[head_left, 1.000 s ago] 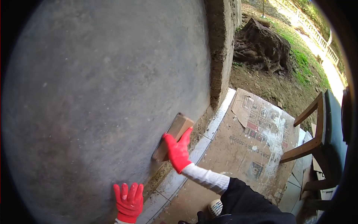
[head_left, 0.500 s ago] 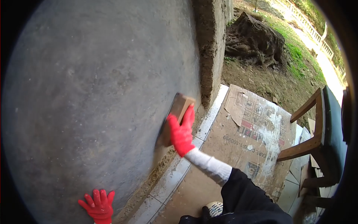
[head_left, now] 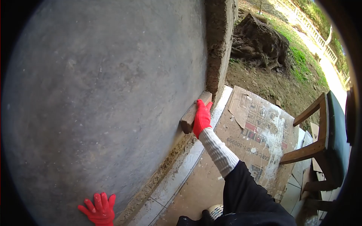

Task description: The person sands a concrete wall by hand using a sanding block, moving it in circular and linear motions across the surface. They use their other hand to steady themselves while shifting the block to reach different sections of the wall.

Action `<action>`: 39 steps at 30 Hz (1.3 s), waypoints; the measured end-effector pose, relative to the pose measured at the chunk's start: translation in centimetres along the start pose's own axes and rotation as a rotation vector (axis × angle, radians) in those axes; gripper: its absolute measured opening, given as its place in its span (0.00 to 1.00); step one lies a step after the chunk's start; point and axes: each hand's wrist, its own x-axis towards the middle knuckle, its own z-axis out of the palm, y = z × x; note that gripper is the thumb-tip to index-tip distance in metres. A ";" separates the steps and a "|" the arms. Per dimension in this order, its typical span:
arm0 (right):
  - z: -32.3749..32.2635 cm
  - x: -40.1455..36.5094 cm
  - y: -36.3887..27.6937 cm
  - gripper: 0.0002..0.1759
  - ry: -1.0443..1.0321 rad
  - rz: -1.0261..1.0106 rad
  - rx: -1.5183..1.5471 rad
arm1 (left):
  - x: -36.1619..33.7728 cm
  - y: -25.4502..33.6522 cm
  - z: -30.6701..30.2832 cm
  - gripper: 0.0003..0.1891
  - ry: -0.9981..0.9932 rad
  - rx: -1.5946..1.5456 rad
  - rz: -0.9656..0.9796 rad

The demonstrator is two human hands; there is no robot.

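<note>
My right hand [head_left: 203, 119], in a red glove, grips a brown wooden block [head_left: 188, 119]. The block lies against the grey plastered wall [head_left: 105, 98], low down by the wall's right edge. Its face towards the wall is hidden. Part of my right hand's fingers wraps over the top of the block. At the lower left, my left hand [head_left: 100, 211], also red-gloved, rests flat on the wall with its fingers spread and holds nothing.
A rough concrete edge [head_left: 218, 49] stands beside the wall. Along its foot runs a white tile ledge [head_left: 177, 167]. Stained cardboard [head_left: 233, 158] covers the floor. A wooden chair [head_left: 320, 139] with a dark seat is at right; a tree stump [head_left: 260, 41] lies beyond.
My right hand has slid the wooden block right along the wall to the corner near the concrete edge, turning it somewhat. My left hand has stayed in nearly the same spot.
</note>
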 end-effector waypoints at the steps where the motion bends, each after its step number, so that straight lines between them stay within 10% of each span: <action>1: -0.2 1.0 -0.3 0.49 -0.018 0.038 0.026 | 0.0 0.3 0.1 0.31 0.002 -0.010 -0.014; 5: 0.7 -4.4 7.3 0.54 0.111 -0.297 -0.608 | 0.2 0.1 -0.3 0.29 0.046 -0.042 -0.001; 11: -0.7 1.6 -0.2 0.50 0.025 0.060 0.023 | 0.4 0.0 -0.7 0.28 0.033 -0.040 0.006; 15: 1.5 -3.4 4.0 0.48 0.241 -0.236 -0.544 | -0.1 0.4 -0.2 0.27 -0.065 -0.051 -0.022; 20: -0.3 2.2 2.8 0.48 0.171 -0.253 -0.237 | 0.8 -0.1 -0.6 0.26 0.088 -0.034 0.018; 21: -0.6 1.7 0.2 0.47 0.041 0.026 -0.015 | 0.6 0.1 -0.3 0.25 0.083 -0.047 0.013; 25: 1.5 -2.3 2.0 0.49 0.202 -0.226 -0.419 | 0.6 -0.1 0.2 0.25 0.119 0.001 -0.011; 27: 2.1 -3.0 1.6 0.49 0.227 -0.200 -0.490 | 3.9 -2.5 -4.9 0.17 -0.073 0.515 0.536; 34: 0.7 2.2 -0.6 0.47 0.089 0.045 0.043 | 4.2 -1.9 -4.5 0.19 -0.003 0.497 0.477; 35: 1.3 1.3 0.0 0.47 0.079 0.065 0.034 | 4.2 -0.3 -2.8 0.21 0.145 0.171 0.224; 39: 2.8 -8.9 4.3 0.55 -0.030 -0.918 -0.538 | 5.2 0.0 -4.4 0.16 0.138 -0.255 -0.088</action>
